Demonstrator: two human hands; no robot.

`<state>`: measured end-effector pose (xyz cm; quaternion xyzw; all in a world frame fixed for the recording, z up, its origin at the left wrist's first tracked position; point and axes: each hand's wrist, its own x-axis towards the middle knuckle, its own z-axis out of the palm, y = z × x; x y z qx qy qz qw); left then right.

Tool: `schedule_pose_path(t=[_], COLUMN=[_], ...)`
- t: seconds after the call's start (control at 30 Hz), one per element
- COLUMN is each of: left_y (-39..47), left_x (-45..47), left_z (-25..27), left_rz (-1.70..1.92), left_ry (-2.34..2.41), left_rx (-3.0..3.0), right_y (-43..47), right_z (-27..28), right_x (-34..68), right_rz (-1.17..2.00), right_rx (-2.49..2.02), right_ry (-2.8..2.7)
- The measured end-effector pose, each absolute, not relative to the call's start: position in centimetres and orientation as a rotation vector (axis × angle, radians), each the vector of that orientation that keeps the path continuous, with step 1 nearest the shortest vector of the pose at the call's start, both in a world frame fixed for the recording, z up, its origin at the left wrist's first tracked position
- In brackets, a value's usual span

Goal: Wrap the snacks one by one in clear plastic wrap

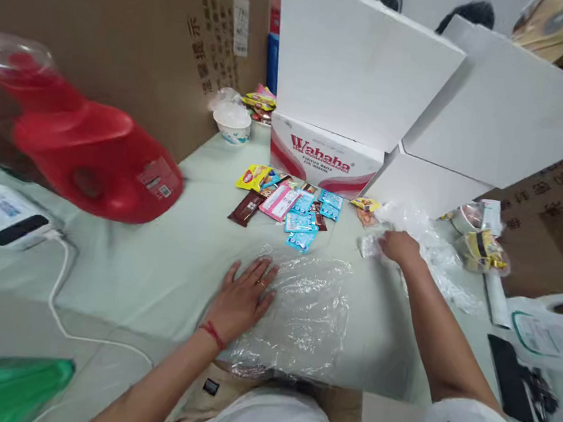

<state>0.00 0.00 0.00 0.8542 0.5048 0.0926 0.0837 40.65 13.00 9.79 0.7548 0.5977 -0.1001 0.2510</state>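
Observation:
My left hand (242, 297) lies with its fingers spread on the left edge of a clear plastic bag (308, 314), which is flat and wrinkled on the table. My right hand (401, 247) is closed, pinching a small crumpled piece of clear plastic (369, 246) near the table's right side. Beyond the bag sits a loose pile of small packets: light blue sachets (300, 223), a pink packet (280, 202), brown packets (246, 208) and a yellow packet (253, 177). Farther right are a small yellow packet (365, 204) and an orange-pink one (366, 218).
A white Wahaha carton (325, 156) stands behind the pile, its flaps raised. Crumpled clear bags (432, 254) lie beyond my right hand. On the left are a red jug (96, 158), a paper cup (233, 125) and a white cable (57, 281). A dark phone (510, 379) rests far right.

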Motion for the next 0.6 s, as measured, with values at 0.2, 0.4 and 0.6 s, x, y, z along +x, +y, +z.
schedule_pose_path(t=[0.2, 0.4, 0.6], left_y=[0.2, 0.1, 0.1], left_x=[0.2, 0.1, 0.0], left_z=[-0.2, -0.2, -0.5], left_rz=[0.311, 0.336, 0.365], left_ry=[1.524, 1.523, 1.528], left_rx=[2.522, 2.538, 2.547], right_y=[15.7, 24.0, 23.2], right_z=[12.7, 9.5, 8.6], right_x=[41.3, 38.2, 39.7], right_rz=[0.055, -0.106, 0.1], right_rx=[2.328, 2.196, 2.417], right_ry=[1.819, 1.886, 1.944])
